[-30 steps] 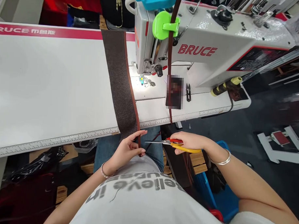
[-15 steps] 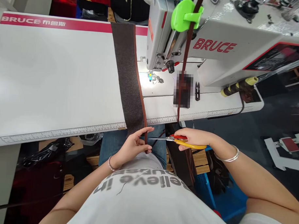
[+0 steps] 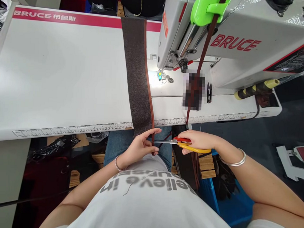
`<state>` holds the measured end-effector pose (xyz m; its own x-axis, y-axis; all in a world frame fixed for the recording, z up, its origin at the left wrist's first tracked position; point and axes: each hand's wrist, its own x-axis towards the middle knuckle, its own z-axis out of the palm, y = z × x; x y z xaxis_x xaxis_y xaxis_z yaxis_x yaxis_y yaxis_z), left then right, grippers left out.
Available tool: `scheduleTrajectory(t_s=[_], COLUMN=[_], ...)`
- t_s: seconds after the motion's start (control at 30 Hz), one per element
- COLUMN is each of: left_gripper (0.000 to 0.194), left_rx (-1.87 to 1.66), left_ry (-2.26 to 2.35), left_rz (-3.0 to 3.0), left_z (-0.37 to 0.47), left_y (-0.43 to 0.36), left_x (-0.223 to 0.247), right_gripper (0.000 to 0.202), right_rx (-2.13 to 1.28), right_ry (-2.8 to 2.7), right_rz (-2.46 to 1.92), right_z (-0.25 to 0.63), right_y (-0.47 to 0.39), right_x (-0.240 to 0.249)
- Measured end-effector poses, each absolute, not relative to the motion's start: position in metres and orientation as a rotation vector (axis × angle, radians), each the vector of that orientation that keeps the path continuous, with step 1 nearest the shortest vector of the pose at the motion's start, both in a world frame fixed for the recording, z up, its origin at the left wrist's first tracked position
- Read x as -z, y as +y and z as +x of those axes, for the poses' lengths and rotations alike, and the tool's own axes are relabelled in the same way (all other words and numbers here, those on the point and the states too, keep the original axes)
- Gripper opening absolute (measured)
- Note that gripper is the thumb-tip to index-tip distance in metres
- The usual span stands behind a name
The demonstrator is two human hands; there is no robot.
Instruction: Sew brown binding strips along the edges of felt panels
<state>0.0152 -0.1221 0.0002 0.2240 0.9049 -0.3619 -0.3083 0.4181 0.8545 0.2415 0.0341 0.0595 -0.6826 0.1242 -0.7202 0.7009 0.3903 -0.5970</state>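
Head view: brown trim point(image 3: 147, 74) on edge of dark fabric strip point(image 3: 137, 77) pinched by left hand point(image 3: 140, 148), just off front edge of surface point(image 3: 68, 74); likely held there for tension and blade clearance. Pair of scissors point(image 3: 195, 149) gripped by handles in right hand point(image 3: 200, 140), tips aimed left at trim, probably for reach between spread fingertips. Whether trim is straddled by blades: cannot tell. Rest of strip laid across surface beside sewing machine point(image 3: 233, 63), presumably for support.
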Motion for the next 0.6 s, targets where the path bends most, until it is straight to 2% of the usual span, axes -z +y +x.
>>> scheduleTrajectory(t_s=[0.6], left_gripper=[0.071], left_rx=[-0.903], left_ry=[1.052], left_rz=[0.744], left_z=[0.0152], left_y=[-0.1230], left_x=[0.0015], right_gripper=[0.046], right_rx=[1.422], right_ry=[1.943], right_rz=[0.867], right_z=[0.2436], right_y=[0.0303], right_x=[-0.0518])
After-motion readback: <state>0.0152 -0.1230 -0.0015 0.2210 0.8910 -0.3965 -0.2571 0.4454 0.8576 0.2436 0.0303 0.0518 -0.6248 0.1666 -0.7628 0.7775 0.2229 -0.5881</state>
